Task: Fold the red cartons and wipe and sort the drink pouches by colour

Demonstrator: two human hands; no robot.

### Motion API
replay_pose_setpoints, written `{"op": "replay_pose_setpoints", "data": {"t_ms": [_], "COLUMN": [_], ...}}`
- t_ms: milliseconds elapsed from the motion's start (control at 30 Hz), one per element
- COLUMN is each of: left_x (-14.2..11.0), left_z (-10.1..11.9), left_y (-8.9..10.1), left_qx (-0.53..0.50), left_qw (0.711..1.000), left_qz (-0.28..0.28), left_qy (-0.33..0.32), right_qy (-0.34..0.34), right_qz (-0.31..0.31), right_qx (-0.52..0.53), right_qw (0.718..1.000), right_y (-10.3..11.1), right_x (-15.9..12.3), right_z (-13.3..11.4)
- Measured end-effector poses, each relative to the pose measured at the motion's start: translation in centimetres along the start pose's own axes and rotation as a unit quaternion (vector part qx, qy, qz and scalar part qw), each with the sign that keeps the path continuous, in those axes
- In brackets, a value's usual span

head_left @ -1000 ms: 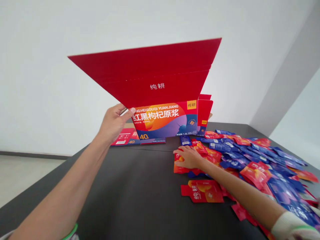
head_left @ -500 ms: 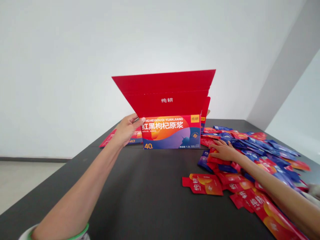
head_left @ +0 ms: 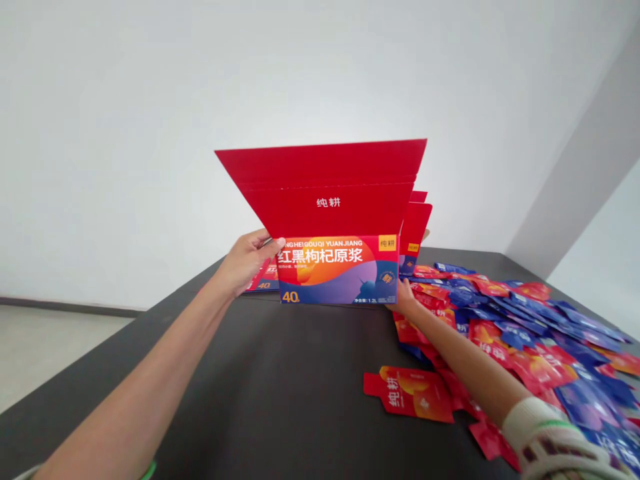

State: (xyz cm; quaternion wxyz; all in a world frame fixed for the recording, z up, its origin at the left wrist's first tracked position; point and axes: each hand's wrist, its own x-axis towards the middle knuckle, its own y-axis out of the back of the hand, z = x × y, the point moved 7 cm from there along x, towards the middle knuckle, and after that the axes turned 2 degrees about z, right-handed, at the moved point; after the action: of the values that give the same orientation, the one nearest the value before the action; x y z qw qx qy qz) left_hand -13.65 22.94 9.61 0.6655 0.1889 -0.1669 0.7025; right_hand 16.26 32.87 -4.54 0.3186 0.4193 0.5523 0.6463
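A red, orange and blue cardboard box (head_left: 327, 273) faces me, its tall red lid flap (head_left: 325, 190) standing up and leaning outward. My left hand (head_left: 250, 260) grips the box's upper left corner, thumb on the front edge. At the lower right corner, my right hand (head_left: 406, 300) is closed against the box; its fingers are partly hidden behind and below it. Under and beside my right forearm lies a heap of red and blue pouches (head_left: 500, 333). One red pouch (head_left: 417, 393) lies flat at the heap's near left edge.
Behind the box, at left, more printed packaging (head_left: 265, 279) lies on the dark table (head_left: 300, 387). Another open red box (head_left: 416, 230) stands behind at right, with a bit of another person's hand (head_left: 427, 235) at its edge. A white wall rises beyond.
My right hand has moved left from the pouch heap to the box's lower right corner. The box has shifted slightly left and down in view. The rear red box shows more at right.
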Motion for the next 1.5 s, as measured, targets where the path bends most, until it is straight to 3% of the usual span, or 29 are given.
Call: {"op": "replay_pose_setpoints", "data": {"t_ms": [167, 300, 400, 500, 600, 700, 733, 800, 1033, 1267, 1500], "left_x": [0.9, 1.4, 1.4, 1.3, 1.4, 1.4, 1.4, 1.3, 1.4, 1.7, 1.2], "left_z": [-1.5, -2.4, -2.4, -1.8, -1.2, -1.0, -1.1, -1.3, -2.8, -4.4, -5.5], "left_y": [-1.6, -3.1, -3.2, -2.5, -1.9, -2.0, -2.2, -2.8, -5.3, -8.4, -12.9], "left_qx": [-0.005, -0.012, -0.013, -0.014, -0.018, -0.019, -0.019, -0.014, 0.024, 0.121, 0.221], "left_qw": [1.0, 0.999, 0.999, 0.999, 0.999, 0.999, 0.999, 0.999, 0.997, 0.986, 0.961], "left_qz": [-0.03, -0.034, -0.027, -0.016, -0.004, -0.004, -0.006, -0.016, -0.051, -0.089, -0.129], "left_qy": [0.004, -0.004, -0.016, -0.028, -0.038, -0.041, -0.04, -0.037, -0.046, -0.075, -0.106], "right_qy": [-0.137, -0.192, -0.219, -0.218, -0.124, 0.015, 0.037, 0.038, -0.077, -0.157, -0.17], "right_qz": [-0.021, -0.047, -0.057, -0.034, -0.009, -0.022, -0.021, -0.011, 0.012, 0.01, 0.009], "right_qx": [-0.102, -0.139, -0.139, -0.125, -0.086, -0.033, -0.023, -0.018, -0.08, -0.131, -0.103], "right_qw": [0.985, 0.97, 0.964, 0.967, 0.989, 0.999, 0.999, 0.999, 0.994, 0.979, 0.98], "right_y": [0.5, 1.5, 2.9, 4.2, 3.6, 1.0, 0.2, -0.8, -1.0, -0.5, -0.5], "right_x": [-5.4, -9.5, -10.9, -10.3, -8.3, -7.3, -7.3, -7.6, -9.9, -11.8, -12.5], "right_z": [8.2, 12.5, 14.5, 13.0, 6.3, -1.8, -3.5, -4.5, 2.4, 7.4, 10.6]}}
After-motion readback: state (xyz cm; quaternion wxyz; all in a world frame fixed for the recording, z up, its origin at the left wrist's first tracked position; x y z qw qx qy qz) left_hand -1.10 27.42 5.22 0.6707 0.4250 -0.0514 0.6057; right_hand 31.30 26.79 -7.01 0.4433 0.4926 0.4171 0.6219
